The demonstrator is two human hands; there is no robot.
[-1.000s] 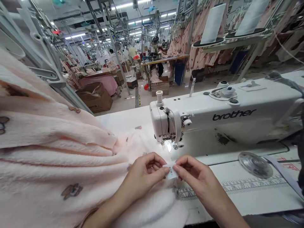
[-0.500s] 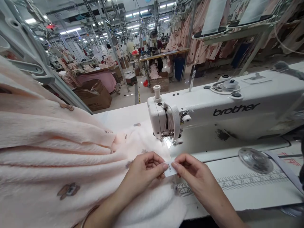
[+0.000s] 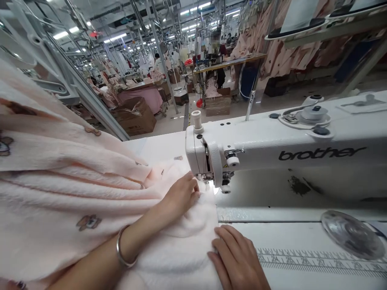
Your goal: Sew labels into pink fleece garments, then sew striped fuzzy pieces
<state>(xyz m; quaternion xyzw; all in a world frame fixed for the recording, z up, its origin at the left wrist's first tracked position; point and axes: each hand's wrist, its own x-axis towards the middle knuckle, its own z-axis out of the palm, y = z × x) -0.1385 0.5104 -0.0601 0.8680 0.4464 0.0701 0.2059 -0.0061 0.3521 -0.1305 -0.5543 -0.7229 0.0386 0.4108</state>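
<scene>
Pale pink plush fabric (image 3: 187,257) with small bear prints lies under the head of a white sewing machine (image 3: 199,149). My left hand (image 3: 181,195) is on the cloth just left of the lit needle area. Its fingers are curled together, and what they pinch is hidden. A silver bangle circles that wrist. Closer to me, my right hand (image 3: 238,255) rests along the right edge of the fabric, fingers stretched over it and onto the machine bed. The small white printed label is out of sight.
A ruler scale (image 3: 314,262) runs along the table at right, below a clear round dish (image 3: 352,233). Fabric is heaped high at left beside a metal frame (image 3: 87,96). Thread cones (image 3: 299,16) stand at upper right. Cardboard boxes (image 3: 136,117) sit beyond the table.
Both hands have parted from the small white label they held between them. My left hand moved forward to the needle area; my right came back to the fabric edge. The view shifted slightly.
</scene>
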